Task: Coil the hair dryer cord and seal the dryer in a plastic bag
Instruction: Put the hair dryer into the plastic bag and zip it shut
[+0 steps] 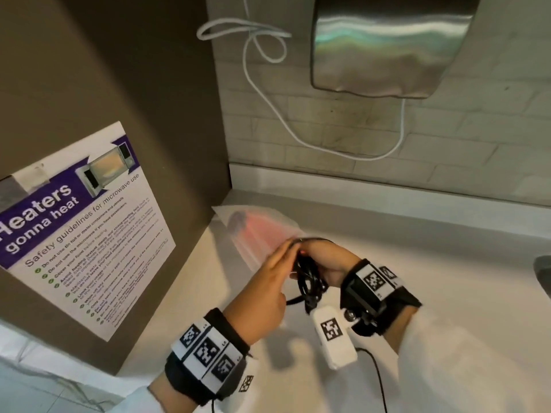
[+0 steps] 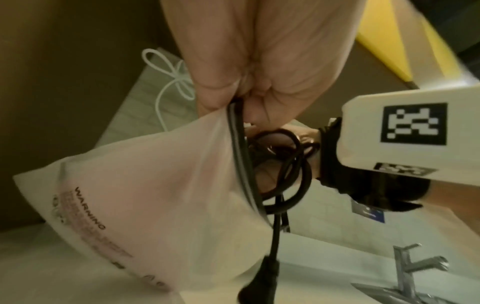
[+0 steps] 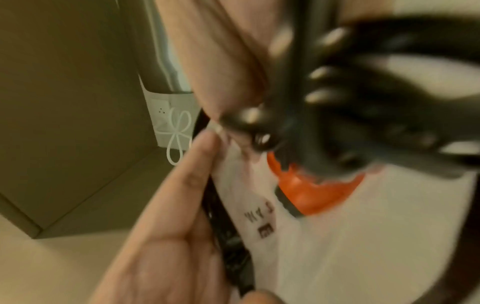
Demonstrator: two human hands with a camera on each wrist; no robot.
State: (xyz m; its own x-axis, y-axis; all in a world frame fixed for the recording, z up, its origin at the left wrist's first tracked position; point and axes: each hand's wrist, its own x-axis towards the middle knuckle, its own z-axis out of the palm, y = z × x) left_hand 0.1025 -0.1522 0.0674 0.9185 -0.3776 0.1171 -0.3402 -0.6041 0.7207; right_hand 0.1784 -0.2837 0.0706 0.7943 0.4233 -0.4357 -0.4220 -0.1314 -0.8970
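Note:
A frosted plastic bag (image 1: 253, 231) lies on the white counter (image 1: 432, 257) with the orange-red hair dryer (image 3: 311, 193) showing through it. My left hand (image 1: 277, 263) pinches the rim of the bag's mouth (image 2: 223, 115) and holds it up. My right hand (image 1: 320, 259) grips the coiled black cord (image 1: 310, 281) right at that mouth. The loops (image 2: 280, 164) are bunched beside the bag's edge and the black plug (image 2: 262, 273) dangles below them. The right wrist view is blurred, with the cord (image 3: 363, 92) close to the lens.
A steel hand dryer (image 1: 387, 43) hangs on the tiled wall, and its white cable (image 1: 268, 93) loops down. A brown panel with a microwave safety poster (image 1: 83, 228) stands to the left. A chrome faucet (image 2: 410, 271) is at the counter's right.

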